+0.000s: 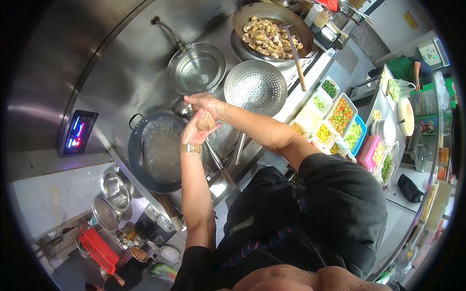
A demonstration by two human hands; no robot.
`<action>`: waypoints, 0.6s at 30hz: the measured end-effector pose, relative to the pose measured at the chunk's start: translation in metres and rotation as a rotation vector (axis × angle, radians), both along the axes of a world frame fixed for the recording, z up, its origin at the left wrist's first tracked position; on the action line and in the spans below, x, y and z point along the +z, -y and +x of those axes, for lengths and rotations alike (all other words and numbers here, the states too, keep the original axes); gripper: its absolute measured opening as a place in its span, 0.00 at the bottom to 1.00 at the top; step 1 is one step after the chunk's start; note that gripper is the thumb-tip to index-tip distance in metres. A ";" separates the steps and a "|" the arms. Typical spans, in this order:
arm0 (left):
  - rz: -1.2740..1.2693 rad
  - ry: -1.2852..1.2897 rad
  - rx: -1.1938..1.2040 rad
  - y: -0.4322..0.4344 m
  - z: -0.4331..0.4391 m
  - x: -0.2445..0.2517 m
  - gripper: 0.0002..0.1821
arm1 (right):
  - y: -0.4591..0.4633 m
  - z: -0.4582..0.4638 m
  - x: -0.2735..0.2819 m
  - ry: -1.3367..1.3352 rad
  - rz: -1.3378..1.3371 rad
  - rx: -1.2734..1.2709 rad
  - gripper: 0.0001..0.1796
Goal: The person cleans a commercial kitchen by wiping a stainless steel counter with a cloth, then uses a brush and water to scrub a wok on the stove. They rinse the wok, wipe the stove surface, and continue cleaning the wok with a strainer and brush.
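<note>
Between my two hands is a rounded light-brown lump (206, 122) with a rough surface; what it is made of I cannot tell. My left hand (193, 131), with a gold-coloured watch at its wrist, cups the lump from the near side. Wet-looking, my right hand (208, 104) lies against its far side. Below them a metal ladle (182, 109) rests on the steel stove top, its wood-ended handle slanting towards me. Left of the hands, a dark wok (156, 156) holds cloudy liquid. Beyond them stands a metal basin of water (196, 71) under a tap.
A perforated strainer (256, 87) sits at the right. Behind it, a large wok (242, 16) holds chunks of cooked food and a spatula (295, 54). Tubs of chopped vegetables (340, 114) line the right side. A person in green (404, 69) bends at a far counter.
</note>
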State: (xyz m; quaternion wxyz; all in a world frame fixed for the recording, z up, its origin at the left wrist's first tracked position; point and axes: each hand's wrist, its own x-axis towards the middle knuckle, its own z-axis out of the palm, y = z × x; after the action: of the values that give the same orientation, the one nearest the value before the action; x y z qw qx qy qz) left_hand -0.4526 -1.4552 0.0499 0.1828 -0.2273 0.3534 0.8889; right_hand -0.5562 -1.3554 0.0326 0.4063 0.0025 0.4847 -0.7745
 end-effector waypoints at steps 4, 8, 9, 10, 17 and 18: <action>-0.222 0.020 -0.157 -0.014 -0.018 -0.036 0.13 | -0.014 -0.020 -0.007 -0.109 0.221 0.068 0.17; -0.675 -0.004 -0.194 -0.041 -0.042 -0.071 0.13 | -0.019 -0.033 -0.024 -0.160 0.419 -0.009 0.13; -0.894 -0.163 -0.113 -0.049 -0.046 -0.078 0.15 | -0.019 -0.035 -0.030 -0.205 0.478 -0.049 0.13; -1.104 -0.346 0.000 -0.058 -0.050 -0.083 0.17 | -0.018 -0.037 -0.038 -0.238 0.567 -0.094 0.12; -1.724 -0.076 -0.193 -0.081 -0.041 -0.054 0.44 | -0.019 -0.034 -0.089 -0.429 0.771 -0.381 0.16; -1.455 0.021 -0.136 -0.081 -0.039 -0.044 0.42 | -0.023 -0.032 -0.088 -0.233 0.542 -0.369 0.15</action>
State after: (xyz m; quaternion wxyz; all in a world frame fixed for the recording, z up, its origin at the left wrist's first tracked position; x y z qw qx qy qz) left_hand -0.4920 -1.3739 0.0057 0.0436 -0.2771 0.8661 0.4137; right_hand -0.5885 -1.3322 -0.0556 0.1857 0.1094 0.7072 -0.6733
